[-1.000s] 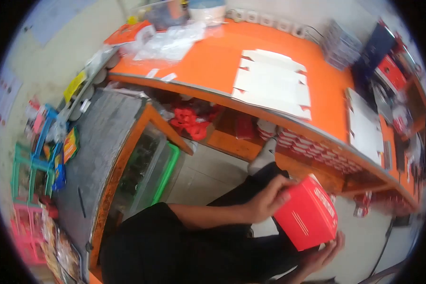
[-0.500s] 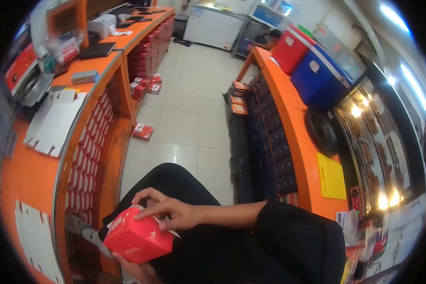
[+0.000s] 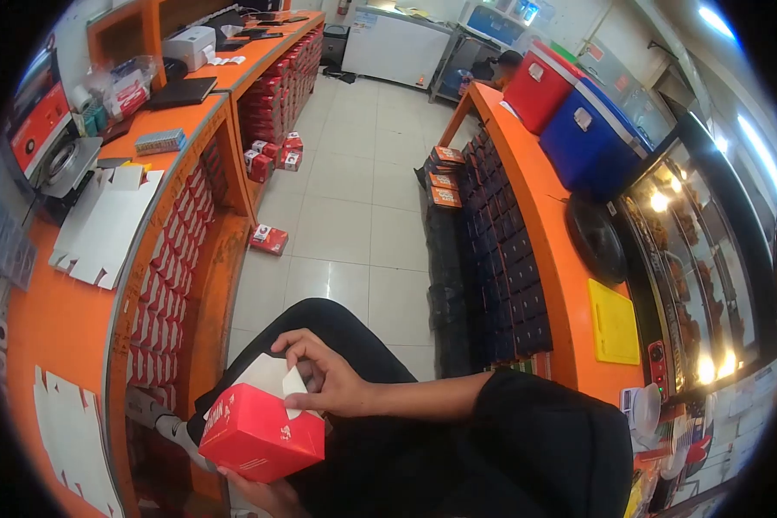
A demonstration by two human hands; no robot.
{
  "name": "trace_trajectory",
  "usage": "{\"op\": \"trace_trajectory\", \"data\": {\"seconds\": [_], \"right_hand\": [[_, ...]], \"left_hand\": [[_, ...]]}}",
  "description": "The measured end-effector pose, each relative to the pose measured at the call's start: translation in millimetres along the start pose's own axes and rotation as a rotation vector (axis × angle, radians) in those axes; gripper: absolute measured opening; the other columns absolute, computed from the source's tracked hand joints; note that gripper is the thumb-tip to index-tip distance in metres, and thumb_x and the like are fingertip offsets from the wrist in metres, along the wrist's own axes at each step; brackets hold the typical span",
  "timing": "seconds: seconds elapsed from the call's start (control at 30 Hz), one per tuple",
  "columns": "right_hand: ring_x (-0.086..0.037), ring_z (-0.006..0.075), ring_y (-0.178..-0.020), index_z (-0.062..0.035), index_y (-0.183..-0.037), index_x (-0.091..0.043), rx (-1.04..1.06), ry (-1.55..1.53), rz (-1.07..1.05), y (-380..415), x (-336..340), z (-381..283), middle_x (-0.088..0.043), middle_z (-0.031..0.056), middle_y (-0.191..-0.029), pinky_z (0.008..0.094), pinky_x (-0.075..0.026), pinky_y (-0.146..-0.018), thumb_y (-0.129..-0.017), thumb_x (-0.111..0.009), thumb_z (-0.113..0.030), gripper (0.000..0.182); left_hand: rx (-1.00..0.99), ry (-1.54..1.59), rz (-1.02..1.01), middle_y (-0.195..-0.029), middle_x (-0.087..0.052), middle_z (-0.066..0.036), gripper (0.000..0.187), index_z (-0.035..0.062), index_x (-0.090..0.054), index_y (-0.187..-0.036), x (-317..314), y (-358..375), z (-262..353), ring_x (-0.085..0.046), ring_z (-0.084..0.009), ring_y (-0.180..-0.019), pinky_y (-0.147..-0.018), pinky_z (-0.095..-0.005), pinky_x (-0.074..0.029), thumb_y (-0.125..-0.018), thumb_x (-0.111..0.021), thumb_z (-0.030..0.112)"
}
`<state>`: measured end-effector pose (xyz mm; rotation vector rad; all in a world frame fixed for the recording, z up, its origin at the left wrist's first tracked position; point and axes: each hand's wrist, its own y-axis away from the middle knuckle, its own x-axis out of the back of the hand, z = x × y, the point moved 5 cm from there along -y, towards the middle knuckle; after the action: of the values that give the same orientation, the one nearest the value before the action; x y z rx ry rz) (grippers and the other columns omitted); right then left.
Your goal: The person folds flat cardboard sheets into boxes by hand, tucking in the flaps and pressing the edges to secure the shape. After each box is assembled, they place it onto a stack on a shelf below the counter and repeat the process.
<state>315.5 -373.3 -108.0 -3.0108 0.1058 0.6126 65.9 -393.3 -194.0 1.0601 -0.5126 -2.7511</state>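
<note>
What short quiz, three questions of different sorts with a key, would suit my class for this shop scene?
1. Multiple choice: what colour is the flat board lying on the counter beside the lit cabinet?
a) green
b) yellow
c) black

2. True or false: the person's left hand is under the red box while the right hand touches its white flap.

3. Fill in the blank: the blue cooler stands beside another cooler, whose body is ____.

Key: 1. b; 2. true; 3. red
</note>
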Motion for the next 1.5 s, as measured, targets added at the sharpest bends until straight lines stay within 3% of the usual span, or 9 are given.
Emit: {"op": "trace_trajectory", "data": {"seconds": [0.23,0.3,0.53,0.7,0.87,1.13,1.3,1.37,1.5], "right_hand": [[-0.045,0.0373,-0.141,-0.004,-0.161,-0.035,0.195,0.631,-0.392,9.6,-19.9,5.2,-0.027,0.0207,-0.165,0.0473,-0.04,-0.115,-0.092,-0.08,-0.041,0.091],[-0.045,0.039,-0.144,-0.001,-0.161,-0.031,-0.016,0.466,-0.298,13.6,-9.5,15.3,-0.04,0.0254,-0.159,0.0477,-0.035,-0.119,-0.101,-0.069,-0.035,0.079],[-0.043,0.0415,-0.146,-0.0013,-0.16,-0.033,0.031,0.776,-0.405,59.1,14.7,42.0,-0.042,0.0268,-0.157,0.0466,-0.03,-0.122,-0.11,-0.049,-0.024,0.058],[-0.059,0.0215,-0.124,-0.0069,-0.163,-0.032,-0.433,0.155,-0.196,87.8,48.9,63.6,-0.057,0.0101,-0.134,0.0368,-0.048,-0.107,-0.098,-0.07,-0.011,0.075],[-0.062,0.0272,-0.121,-0.0143,-0.146,-0.056,-0.357,0.464,-0.67,82.8,47.6,39.0,-0.055,0.0128,-0.127,0.0436,-0.06,-0.1,-0.087,-0.083,-0.02,0.065],[-0.065,0.0208,-0.104,-0.0073,-0.128,-0.07,-0.461,0.409,-0.489,100.4,62.0,39.4,-0.059,0.0087,-0.113,0.0362,-0.062,-0.086,-0.078,-0.091,-0.029,0.058],[-0.069,0.0256,-0.099,-0.0091,-0.125,-0.073,0.077,0.72,-0.445,94.5,53.5,22.1,-0.065,0.0108,-0.108,0.0386,-0.061,-0.083,-0.074,-0.093,-0.032,0.059],[-0.07,0.0281,-0.099,-0.0091,-0.123,-0.074,0.311,0.856,-0.37,85.8,25.4,16.2,-0.066,0.0116,-0.109,0.0394,-0.06,-0.082,-0.072,-0.094,-0.031,0.06],[-0.066,0.0304,-0.117,-0.0137,-0.127,-0.071,0.849,0.988,-0.659,83.1,-61.1,49.4,-0.063,0.012,-0.13,0.0444,-0.056,-0.101,-0.079,-0.084,-0.026,0.051]], "left_hand": [[-0.218,-0.172,0.123,-0.159,-0.039,-0.021,0.076,0.0038,-0.025,-0.161,12.7,1.2,2.4,-0.046,-0.035,-0.143,-0.12,-0.049,-0.037,-0.11,-0.025,0.061],[-0.59,-0.838,0.2,-0.157,-0.037,-0.023,0.076,-0.0004,-0.027,-0.158,31.8,12.3,6.2,-0.042,-0.0353,-0.144,-0.118,-0.0519,-0.039,-0.11,-0.033,0.059],[-0.394,-0.919,-0.091,-0.155,-0.036,-0.02,0.073,-0.0017,-0.026,-0.157,39.7,55.2,-2.6,-0.033,-0.0309,-0.148,-0.123,-0.0462,-0.026,-0.106,-0.052,0.043],[-0.095,-0.74,-0.119,-0.148,-0.044,-0.017,0.064,0.0008,-0.037,-0.15,54.4,92.8,-21.3,-0.043,-0.0269,-0.142,-0.119,-0.0427,-0.034,-0.102,-0.066,0.031],[0.009,-0.881,-0.27,-0.138,-0.055,-0.013,0.069,0.0027,-0.045,-0.146,49.7,101.3,-12.8,-0.053,-0.0247,-0.133,-0.116,-0.0387,-0.039,-0.09,-0.082,0.021],[-0.086,-0.981,-0.384,-0.139,-0.059,-0.018,0.056,0.0008,-0.064,-0.134,28.9,121.1,-8.5,-0.053,-0.0299,-0.136,-0.114,-0.0408,-0.041,-0.086,-0.085,0.021],[-0.32,-1.156,-0.403,-0.148,-0.053,-0.019,0.067,0.0039,-0.053,-0.147,8.2,115.4,-3.1,-0.05,-0.0319,-0.14,-0.114,-0.0439,-0.042,-0.091,-0.08,0.03],[-0.225,-0.792,0.18,-0.157,-0.043,-0.017,0.079,0.0104,-0.033,-0.159,34.9,117.7,-1.3,-0.044,-0.0315,-0.144,-0.114,-0.0479,-0.042,-0.098,-0.07,0.043],[0.099,-0.073,0.066,-0.16,-0.037,-0.014,0.079,0.0103,-0.022,-0.162,0.2,109.6,11.4,-0.042,-0.0321,-0.145,-0.113,-0.0505,-0.045,-0.104,-0.057,0.052]]}}
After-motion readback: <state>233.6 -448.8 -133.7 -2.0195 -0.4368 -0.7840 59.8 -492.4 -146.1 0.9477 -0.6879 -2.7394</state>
